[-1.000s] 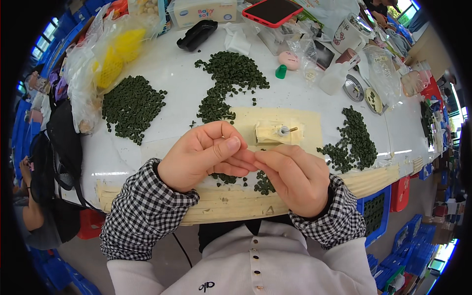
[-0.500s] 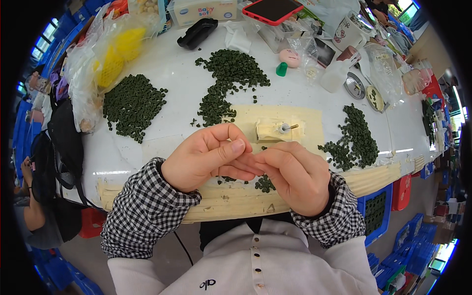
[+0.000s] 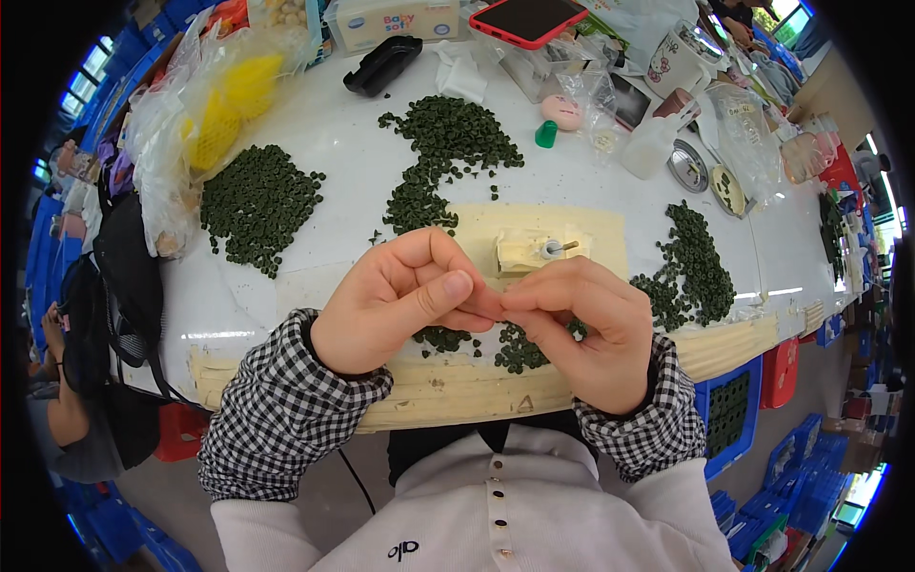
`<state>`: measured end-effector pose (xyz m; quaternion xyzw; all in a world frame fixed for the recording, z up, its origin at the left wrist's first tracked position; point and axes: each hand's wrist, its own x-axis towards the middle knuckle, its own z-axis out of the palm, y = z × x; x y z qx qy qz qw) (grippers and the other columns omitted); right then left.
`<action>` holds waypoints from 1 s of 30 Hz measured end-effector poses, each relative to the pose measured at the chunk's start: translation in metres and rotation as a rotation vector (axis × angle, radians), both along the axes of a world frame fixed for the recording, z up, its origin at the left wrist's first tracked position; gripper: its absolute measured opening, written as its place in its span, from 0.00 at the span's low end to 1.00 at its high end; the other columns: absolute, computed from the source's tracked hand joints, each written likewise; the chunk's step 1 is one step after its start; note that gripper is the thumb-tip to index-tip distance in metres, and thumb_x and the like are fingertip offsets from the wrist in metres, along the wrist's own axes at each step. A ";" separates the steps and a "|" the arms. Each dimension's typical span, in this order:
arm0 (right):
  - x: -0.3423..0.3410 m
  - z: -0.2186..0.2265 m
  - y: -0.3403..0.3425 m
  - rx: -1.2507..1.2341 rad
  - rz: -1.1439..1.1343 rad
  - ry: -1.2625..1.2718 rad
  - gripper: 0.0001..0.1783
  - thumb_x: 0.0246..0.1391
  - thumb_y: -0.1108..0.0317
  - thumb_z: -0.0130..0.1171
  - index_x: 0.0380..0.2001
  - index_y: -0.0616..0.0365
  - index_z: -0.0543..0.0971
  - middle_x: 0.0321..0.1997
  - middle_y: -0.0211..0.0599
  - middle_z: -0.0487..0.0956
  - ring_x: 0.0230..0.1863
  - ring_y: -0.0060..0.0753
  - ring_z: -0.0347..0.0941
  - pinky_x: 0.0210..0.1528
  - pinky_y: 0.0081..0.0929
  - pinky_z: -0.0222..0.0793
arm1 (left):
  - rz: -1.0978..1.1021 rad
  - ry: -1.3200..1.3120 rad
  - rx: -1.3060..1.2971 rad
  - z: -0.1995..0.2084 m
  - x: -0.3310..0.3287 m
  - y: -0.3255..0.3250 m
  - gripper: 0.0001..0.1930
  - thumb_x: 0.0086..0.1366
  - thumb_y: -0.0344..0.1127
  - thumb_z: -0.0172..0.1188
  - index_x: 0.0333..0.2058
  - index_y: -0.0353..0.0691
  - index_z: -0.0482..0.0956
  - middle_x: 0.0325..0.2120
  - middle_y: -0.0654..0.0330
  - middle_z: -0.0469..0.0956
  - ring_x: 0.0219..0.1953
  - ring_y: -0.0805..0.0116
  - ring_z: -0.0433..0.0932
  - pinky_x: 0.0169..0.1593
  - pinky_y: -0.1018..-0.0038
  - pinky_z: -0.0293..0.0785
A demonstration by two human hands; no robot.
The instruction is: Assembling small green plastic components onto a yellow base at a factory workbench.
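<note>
My left hand (image 3: 396,305) is closed, palm partly up, its thumb against the curled fingers. The thumb and fingers of my right hand (image 3: 596,329) are pinched together at the left fingertips. Whatever the two hands hold there is too small or hidden to make out. Below the fingertips lies a small heap of dark green parts (image 3: 519,353), partly covered by the hands. Just beyond my right hand stands a cream taped block (image 3: 519,253) with a metal pin (image 3: 564,247) sticking out sideways.
Larger piles of the green parts lie at left (image 3: 257,210), far middle (image 3: 457,133) and right (image 3: 701,267). A plastic bag with yellow netting (image 3: 224,105), a black tray (image 3: 383,65), a red-edged phone (image 3: 529,21), a mug (image 3: 681,59) and round tins (image 3: 728,193) line the edges.
My right hand has moved slightly right and turned, its fingertips still meeting the left ones. More of the near green heap shows beneath. My left hand has barely shifted.
</note>
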<state>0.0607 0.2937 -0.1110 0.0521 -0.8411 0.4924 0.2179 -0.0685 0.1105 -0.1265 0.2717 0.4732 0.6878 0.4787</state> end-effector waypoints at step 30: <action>0.001 -0.003 -0.006 -0.001 -0.091 0.075 0.08 0.47 0.81 0.66 0.31 0.60 0.80 0.30 0.30 0.78 0.19 0.14 0.69 0.19 0.14 0.61 | 0.042 -0.087 -0.015 -0.001 0.002 0.001 0.08 0.64 0.25 0.61 0.42 0.31 0.78 0.37 0.47 0.83 0.40 0.61 0.85 0.45 0.70 0.84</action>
